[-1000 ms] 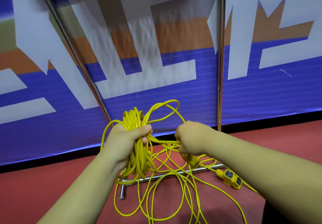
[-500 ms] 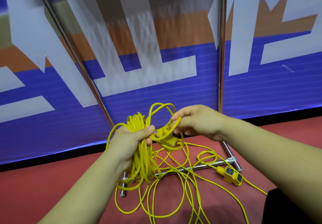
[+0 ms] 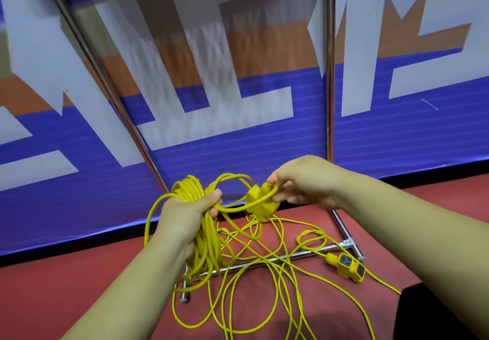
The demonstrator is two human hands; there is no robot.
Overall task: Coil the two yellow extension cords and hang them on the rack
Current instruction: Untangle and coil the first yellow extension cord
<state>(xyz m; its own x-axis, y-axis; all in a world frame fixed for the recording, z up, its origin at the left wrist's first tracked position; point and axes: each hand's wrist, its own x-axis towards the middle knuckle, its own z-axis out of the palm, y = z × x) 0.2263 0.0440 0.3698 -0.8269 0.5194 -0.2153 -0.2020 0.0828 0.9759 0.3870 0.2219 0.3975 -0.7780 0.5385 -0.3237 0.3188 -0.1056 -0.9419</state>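
Note:
My left hand point(image 3: 185, 218) grips a thick bundle of coiled yellow extension cord point(image 3: 209, 236) that hangs down from the fist. My right hand point(image 3: 299, 181) pinches a loop of the same cord right at its yellow socket block point(image 3: 260, 204), which hangs just below my fingers. Loose yellow cord point(image 3: 264, 286) lies tangled on the red floor beneath both hands. A second yellow socket block point(image 3: 348, 267) rests on the floor to the right. The chrome rack shows two upright poles point(image 3: 329, 75) and a base bar point(image 3: 277, 259) on the floor.
A blue, white and orange banner wall point(image 3: 238, 141) stands right behind the rack. The rack's left pole point(image 3: 105, 88) leans across the view. Red floor point(image 3: 66, 286) stretches left and right. A dark shape point(image 3: 428, 313) sits at the lower right.
My right hand has risen from beside the left fist and moved right, lifting a cord loop and the socket block off the tangle. The left hand kept its hold on the coil.

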